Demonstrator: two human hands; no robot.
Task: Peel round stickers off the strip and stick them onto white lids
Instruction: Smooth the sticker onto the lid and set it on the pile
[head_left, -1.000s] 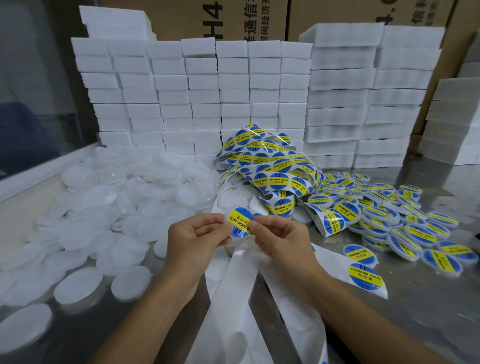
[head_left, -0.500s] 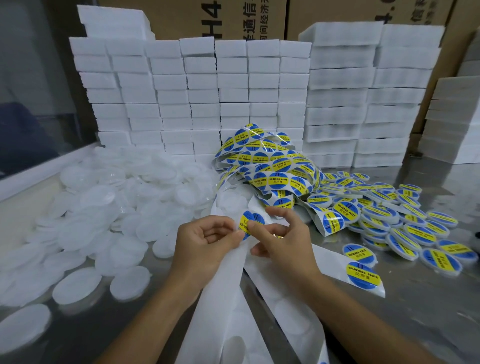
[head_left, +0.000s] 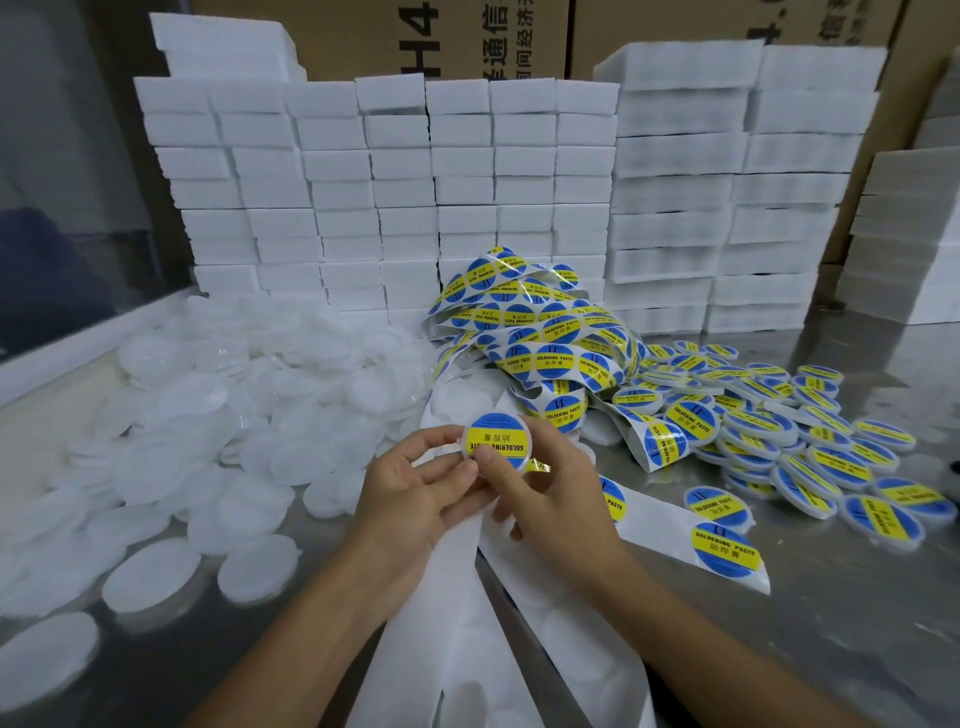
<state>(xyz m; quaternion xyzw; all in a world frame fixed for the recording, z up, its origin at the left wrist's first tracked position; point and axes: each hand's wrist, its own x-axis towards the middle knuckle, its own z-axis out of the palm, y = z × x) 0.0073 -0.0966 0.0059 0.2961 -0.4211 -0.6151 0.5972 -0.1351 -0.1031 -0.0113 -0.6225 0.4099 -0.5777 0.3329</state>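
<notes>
Head view looks down, seemingly close, over hands (head_left: 483, 493).

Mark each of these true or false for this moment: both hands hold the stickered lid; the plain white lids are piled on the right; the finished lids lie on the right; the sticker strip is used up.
1. Both hands hold one stickered lid. True: the left hand and the right hand pinch it between them.
2. The plain white lids are piled on the right. False: they lie on the left.
3. The finished lids lie on the right. True.
4. The sticker strip is used up. False: many blue and yellow stickers remain on it.
</notes>
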